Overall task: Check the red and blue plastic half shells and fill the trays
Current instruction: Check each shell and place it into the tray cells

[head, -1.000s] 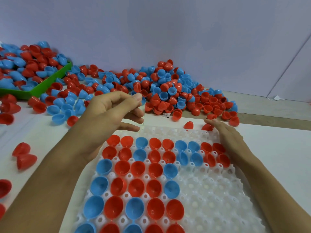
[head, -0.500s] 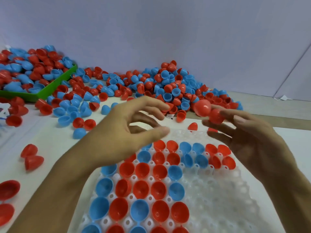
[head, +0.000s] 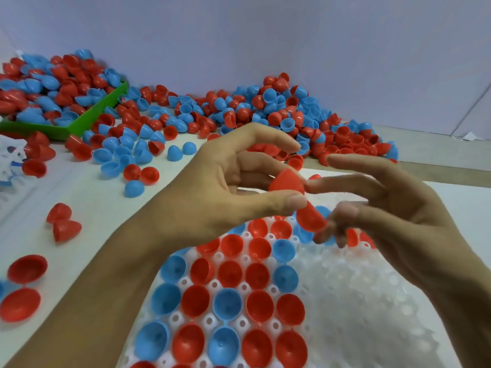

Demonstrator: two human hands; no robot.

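Pinching one red half shell (head: pixel 285 181), left hand (head: pixel 212 192) meets right hand (head: pixel 393 216) gripping another red shell (head: pixel 310 219) above the tray (head: pixel 358 301).

Red and blue half shells (head: pixel 265 110) lie heaped on the white bench (head: pixel 79 197); the bin (head: pixel 79 123) is green; the tray (head: pixel 358 301) translucent white; the wall (head: pixel 239 35) pale lilac.

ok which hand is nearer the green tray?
Left. The left hand is mid-frame, with loose shells between it and the green tray at far left; the right hand is further right, beyond the left.
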